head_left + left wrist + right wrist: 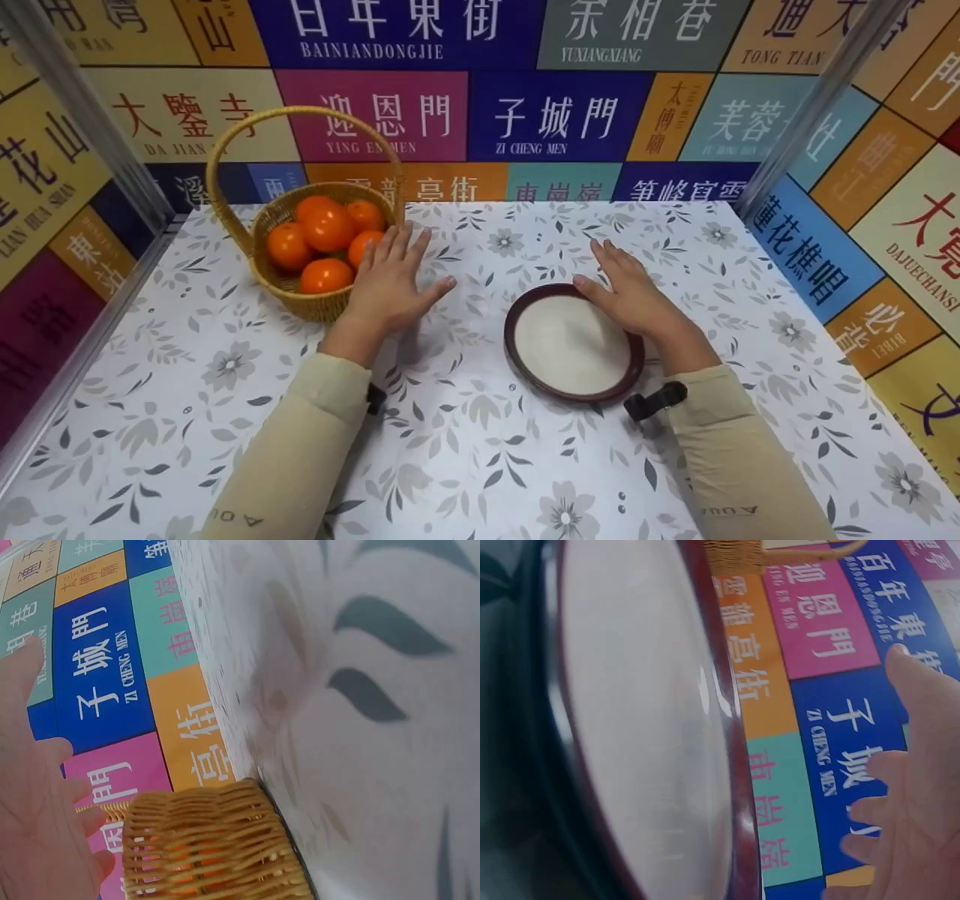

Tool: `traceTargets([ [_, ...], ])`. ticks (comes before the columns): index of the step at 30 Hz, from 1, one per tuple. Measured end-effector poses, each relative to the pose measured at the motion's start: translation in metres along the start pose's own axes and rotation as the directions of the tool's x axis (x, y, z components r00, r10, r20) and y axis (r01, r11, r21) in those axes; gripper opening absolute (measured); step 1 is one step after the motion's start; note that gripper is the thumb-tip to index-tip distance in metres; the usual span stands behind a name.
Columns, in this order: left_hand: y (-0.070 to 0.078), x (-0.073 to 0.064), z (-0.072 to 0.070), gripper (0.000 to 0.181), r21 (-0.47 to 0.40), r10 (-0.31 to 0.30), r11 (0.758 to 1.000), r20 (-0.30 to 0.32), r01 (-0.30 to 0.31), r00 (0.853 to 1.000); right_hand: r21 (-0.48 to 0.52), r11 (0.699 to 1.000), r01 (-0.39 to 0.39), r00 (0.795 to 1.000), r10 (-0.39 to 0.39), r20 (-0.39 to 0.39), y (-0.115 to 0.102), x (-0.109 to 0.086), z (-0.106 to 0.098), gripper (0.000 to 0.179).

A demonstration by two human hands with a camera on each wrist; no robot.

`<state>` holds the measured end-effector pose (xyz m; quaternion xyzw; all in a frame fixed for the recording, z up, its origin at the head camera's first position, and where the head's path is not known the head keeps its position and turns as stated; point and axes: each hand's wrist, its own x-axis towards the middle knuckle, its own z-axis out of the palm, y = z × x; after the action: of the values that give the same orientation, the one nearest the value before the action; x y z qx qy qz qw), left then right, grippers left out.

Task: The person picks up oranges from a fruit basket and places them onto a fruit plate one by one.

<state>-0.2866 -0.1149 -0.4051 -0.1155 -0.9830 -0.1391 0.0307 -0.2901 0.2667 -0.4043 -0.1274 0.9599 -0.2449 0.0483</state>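
A wicker basket [315,304] with a tall arched handle holds several orange fruits [328,227], perhaps persimmons or tangerines, at the left of the table. Beside its right side is my left hand [390,289], fingers spread and holding nothing; in the head view it covers part of the rim. To the right stands a round plate [574,345] with a dark red-brown rim and a pale, bare inside. My right hand [626,292] hovers at the plate's upper right edge, its fingers extended around nothing. Whether it touches the rim I cannot tell.
A white tablecloth [450,450] with grey flowers and leaves covers the table. Panels [559,116] with coloured blocks of lettering stand behind and at both sides, joined by metal posts [821,97] at the back corners.
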Motion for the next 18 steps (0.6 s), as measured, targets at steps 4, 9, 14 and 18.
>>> traceTargets([
  [4, -0.007, -0.004, -0.001, 0.097, -0.01, -0.011, 1.0, -0.026, 0.011, 1.0, 0.048, 0.998, -0.044, 0.998, 0.042, 0.045, 0.007, -0.002, -0.003, 0.091],
  [9, -0.014, -0.009, -0.004, 0.096, -0.022, -0.005, 1.0, -0.069, 0.003, 0.998, 0.068, 0.995, -0.073, 0.995, 0.068, 0.077, 0.015, -0.004, -0.006, 0.092],
  [14, -0.016, -0.015, -0.002, 0.095, -0.052, -0.042, 0.998, -0.072, 0.039, 0.997, 0.104, 0.99, -0.101, 0.99, 0.09, 0.106, 0.024, -0.003, -0.006, 0.094],
  [18, -0.017, -0.018, 0.001, 0.095, -0.056, -0.06, 0.997, -0.069, 0.057, 0.996, 0.108, 0.985, -0.131, 0.985, 0.117, 0.127, 0.029, -0.005, -0.006, 0.097],
])
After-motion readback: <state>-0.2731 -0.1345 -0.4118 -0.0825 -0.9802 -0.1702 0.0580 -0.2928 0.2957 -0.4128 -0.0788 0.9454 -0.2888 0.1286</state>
